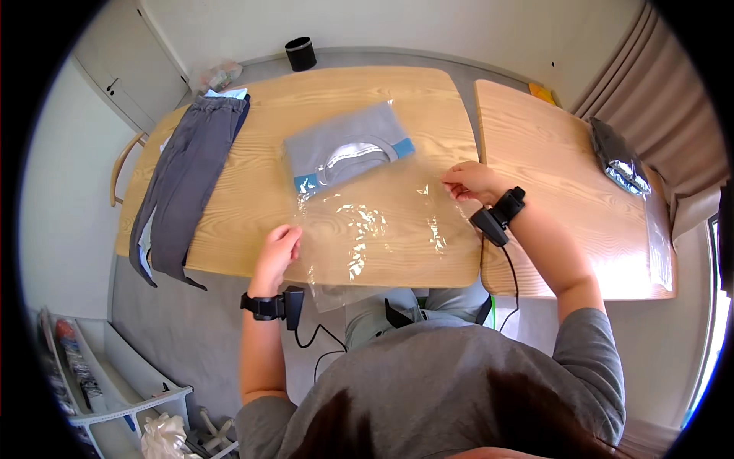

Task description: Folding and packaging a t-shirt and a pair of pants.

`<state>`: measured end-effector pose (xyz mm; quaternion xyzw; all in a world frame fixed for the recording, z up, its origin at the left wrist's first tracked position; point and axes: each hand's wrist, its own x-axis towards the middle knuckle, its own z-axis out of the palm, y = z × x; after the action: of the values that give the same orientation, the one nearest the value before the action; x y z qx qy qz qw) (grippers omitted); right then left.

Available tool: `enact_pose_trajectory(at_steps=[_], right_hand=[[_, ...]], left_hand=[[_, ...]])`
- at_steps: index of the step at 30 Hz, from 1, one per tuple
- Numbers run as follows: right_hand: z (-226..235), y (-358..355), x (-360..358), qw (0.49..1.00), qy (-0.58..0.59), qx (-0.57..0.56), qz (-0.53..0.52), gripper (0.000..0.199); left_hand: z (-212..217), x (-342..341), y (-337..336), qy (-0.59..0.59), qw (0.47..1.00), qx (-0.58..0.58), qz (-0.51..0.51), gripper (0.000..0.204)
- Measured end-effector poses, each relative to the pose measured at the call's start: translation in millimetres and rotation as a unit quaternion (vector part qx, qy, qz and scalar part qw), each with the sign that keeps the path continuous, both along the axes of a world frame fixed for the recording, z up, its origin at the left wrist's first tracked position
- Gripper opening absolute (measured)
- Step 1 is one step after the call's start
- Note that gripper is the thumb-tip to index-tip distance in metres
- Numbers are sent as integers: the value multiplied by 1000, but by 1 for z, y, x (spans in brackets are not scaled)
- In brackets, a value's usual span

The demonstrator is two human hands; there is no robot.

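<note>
A clear plastic bag (390, 252) lies across the wooden table, its near end hanging over the front edge. In its far part sits a folded grey T-shirt (336, 138) with blue patches at both sides of the neckline. My left hand (279, 252) is closed at the bag's left edge, fingertips pinched together. On the other side, my right hand (475, 182) pinches the bag's right edge, farther from me than the left. Each wrist wears a black strapped device with a cable.
Dark grey trousers (187, 172) lie over the table's left side, legs hanging off. A second table (550, 199) stands at right, with dark packaged clothing (615, 157) and a clear bag (659, 245) on it. A divided storage bin (122, 375) stands lower left; a black bin (300, 55) stands behind.
</note>
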<state>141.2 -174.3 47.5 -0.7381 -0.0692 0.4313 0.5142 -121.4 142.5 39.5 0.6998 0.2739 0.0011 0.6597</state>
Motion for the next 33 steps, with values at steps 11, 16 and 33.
enact_pose_trajectory(at_steps=[11,16,33], right_hand=[[39,-35,-70,720,-614,-155,284,77],[22,-24,-76,659,-657,-176,321,77],[145,-9,-60,872,-449,197,1,31]], left_hand=[[17,-40,-2,-138,751,631,-135,52],[18,-18,-10,-168,715,625,-262,53],[139,33,10,-305,912,268,-54,46]])
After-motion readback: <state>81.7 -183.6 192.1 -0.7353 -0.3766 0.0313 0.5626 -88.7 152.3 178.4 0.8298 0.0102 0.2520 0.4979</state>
